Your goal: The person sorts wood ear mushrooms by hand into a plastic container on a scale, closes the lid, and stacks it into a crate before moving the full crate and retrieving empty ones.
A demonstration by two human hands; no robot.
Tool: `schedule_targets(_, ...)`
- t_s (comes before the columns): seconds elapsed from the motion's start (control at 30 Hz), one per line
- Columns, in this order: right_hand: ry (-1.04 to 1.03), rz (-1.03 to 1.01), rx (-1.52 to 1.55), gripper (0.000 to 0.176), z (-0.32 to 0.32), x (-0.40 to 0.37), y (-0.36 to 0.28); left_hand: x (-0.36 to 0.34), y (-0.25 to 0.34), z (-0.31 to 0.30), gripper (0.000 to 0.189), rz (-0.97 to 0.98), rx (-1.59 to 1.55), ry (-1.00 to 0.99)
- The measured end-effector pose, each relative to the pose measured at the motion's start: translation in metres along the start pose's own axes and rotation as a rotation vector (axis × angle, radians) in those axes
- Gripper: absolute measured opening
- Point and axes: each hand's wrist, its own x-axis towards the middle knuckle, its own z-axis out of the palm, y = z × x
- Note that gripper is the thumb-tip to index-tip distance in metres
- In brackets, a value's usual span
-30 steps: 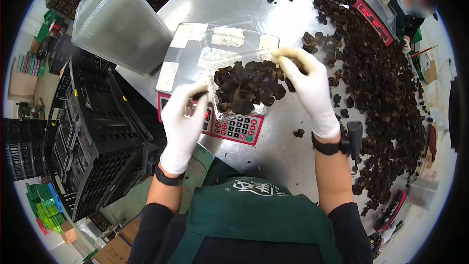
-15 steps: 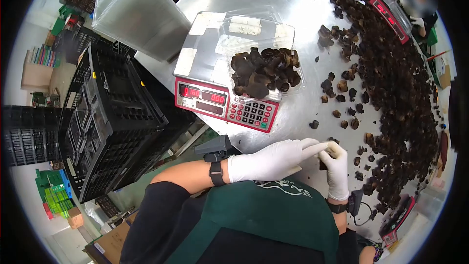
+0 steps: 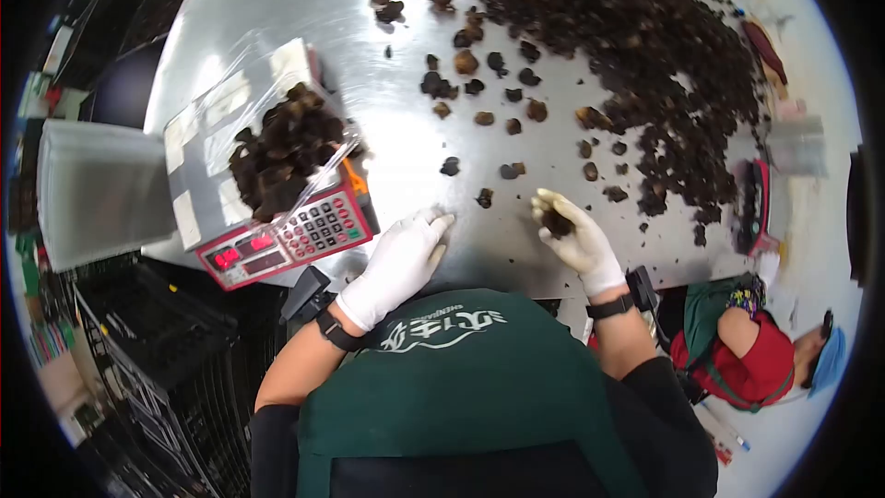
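The right hand (image 3: 573, 238), in a thin white glove, sat just right of the frame's centre. Its fingers curled loosely around a dark wrinkled piece of dried fungus (image 3: 557, 221), grasping it just over the shiny stainless-steel table (image 3: 396, 129). The left hand (image 3: 403, 261), gloved the same, lay at lower centre, spread flat and holding nothing, fingertips touching the bare metal. A few small loose fungus pieces (image 3: 483, 196) lay between and just above the two hands. Further up and to the right, a broad heap of dark crinkled fungus (image 3: 645, 46) covered the tabletop. At centre left stood a red-and-silver electronic scale with a keypad (image 3: 304, 231). On its platform was a clear plastic clamshell tray (image 3: 241, 74) heaped with the same black, ruffled fungus. A stack of translucent plastic trays (image 3: 92, 189) stood at the left edge, with black slotted plastic crates (image 3: 157, 360) beneath it at lower left. A second red scale (image 3: 758, 207) stood at the right edge, near another person in a red top (image 3: 751, 360) at lower right
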Motion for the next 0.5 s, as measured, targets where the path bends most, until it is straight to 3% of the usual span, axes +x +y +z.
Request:
schedule_targets(0.03, -0.043, 0.022, 0.134, 0.034, -0.007, 0.007, 0.001, 0.009, -0.001, 0.010, 0.043, 0.024, 0.050, 0.034)
schedule_targets(0.17, -0.087, 0.008, 0.164, 0.041, 0.001, 0.014, -0.001, 0.078, 0.014, 0.038, 0.047, 0.283, 0.153, 0.277)
schedule_targets(0.27, -0.251, 0.032, 0.260, 0.050, 0.000, 0.016, 0.001, 0.120, 0.017, 0.063, 0.042, 0.332, 0.186, 0.175)
schedule_targets(0.37, -0.276, 0.023, 0.268, 0.051, 0.008, 0.009, -0.003, 0.125, 0.004, 0.069, 0.021, 0.257, 0.290, 0.071)
schedule_targets(0.4, -0.312, 0.019, 0.276, 0.050, 0.009, 0.009, -0.003, 0.118, 0.002, 0.067, 0.010, 0.269, 0.249, 0.169)
schedule_targets(0.5, -0.331, -0.059, 0.128, 0.049, 0.028, 0.006, -0.009, 0.077, 0.013, 0.042, 0.011, 0.213, 0.185, 0.268)
